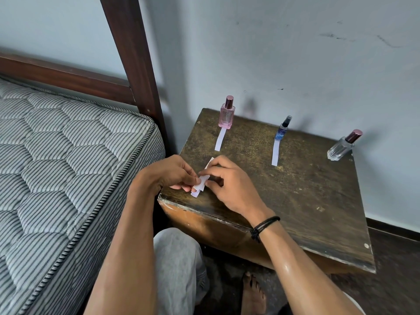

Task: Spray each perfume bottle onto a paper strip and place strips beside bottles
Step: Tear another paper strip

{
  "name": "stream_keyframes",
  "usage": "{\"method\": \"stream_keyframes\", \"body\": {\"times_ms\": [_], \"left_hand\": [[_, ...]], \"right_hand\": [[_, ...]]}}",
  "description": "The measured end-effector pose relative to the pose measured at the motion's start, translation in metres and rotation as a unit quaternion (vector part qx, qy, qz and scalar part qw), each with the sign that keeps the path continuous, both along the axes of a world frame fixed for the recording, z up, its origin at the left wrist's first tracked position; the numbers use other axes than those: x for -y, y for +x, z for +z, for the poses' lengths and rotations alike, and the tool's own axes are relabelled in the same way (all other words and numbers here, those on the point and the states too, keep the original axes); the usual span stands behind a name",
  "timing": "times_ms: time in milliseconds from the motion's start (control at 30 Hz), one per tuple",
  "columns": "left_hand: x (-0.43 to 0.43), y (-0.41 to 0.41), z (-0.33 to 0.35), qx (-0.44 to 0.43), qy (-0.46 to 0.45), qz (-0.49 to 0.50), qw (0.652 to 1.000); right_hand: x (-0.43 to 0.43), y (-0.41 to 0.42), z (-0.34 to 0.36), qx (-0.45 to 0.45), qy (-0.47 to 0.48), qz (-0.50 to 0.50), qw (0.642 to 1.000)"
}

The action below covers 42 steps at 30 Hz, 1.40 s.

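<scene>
1. The left hand [172,176] is pictured over the near-left corner of the wooden table [295,201]. Its fingers are curled, and a small bunch of white paper strips [201,184] is pinched between thumb and fingertips.
2. The right hand [227,189], with a black cord band [264,226] at the wrist, is held just beside it over the same corner. The upper part of the bunch is pinched by its thumb and forefinger.
3. A pink perfume bottle [226,113], capped and upright, is seen at the table's back-left corner. One laid strip [220,139] lies flat on the tabletop in front of it, far end at the bottle's base.
4. A blue bottle [281,130] is shown at the middle of the table's back edge, with a second strip [275,153] laid the same way before it.
5. A clear bottle [341,147] with a rose-coloured cap is placed at the table's back-right corner.
6. A striped mattress [56,155] and a dark bed post [134,53] are seen off the table's left side.
</scene>
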<state>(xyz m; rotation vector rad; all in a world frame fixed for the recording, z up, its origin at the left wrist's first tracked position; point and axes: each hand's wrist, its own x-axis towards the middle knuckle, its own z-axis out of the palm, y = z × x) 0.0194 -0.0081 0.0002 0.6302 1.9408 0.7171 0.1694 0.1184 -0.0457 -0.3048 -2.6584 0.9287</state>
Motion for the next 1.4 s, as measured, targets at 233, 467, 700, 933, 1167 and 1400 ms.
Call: {"method": "stream_keyframes", "body": {"times_ms": [233,467,700,933,1167,1400], "left_hand": [[0.0016,0.0011,0.0026,-0.007,-0.005,-0.017,1.0],[0.0035,0.0006,0.0035,0.005,-0.002,-0.027,1.0],[0.0023,-0.0002,0.0043,0.013,-0.003,-0.032,0.999],[0.0009,0.0003,0.0031,0.017,0.015,-0.002,1.0],[-0.0014,-0.0001,0.0017,0.017,0.055,0.036,0.998],[-0.0018,-0.0007,0.0015,0.027,0.054,0.034,0.998]], "right_hand": [[-0.0002,0.0004,0.0008,0.017,0.011,0.024,1.0],[0.0015,0.0018,0.0003,-0.023,-0.006,0.012,1.0],[0.0023,0.0006,0.0006,-0.041,-0.044,-0.037,0.998],[-0.0008,0.0015,0.0003,-0.021,-0.092,-0.057,0.994],[-0.0034,0.0019,-0.0007,-0.022,-0.101,-0.07,0.992],[-0.0022,0.002,-0.0005,-0.026,-0.101,-0.067,0.992]]}}
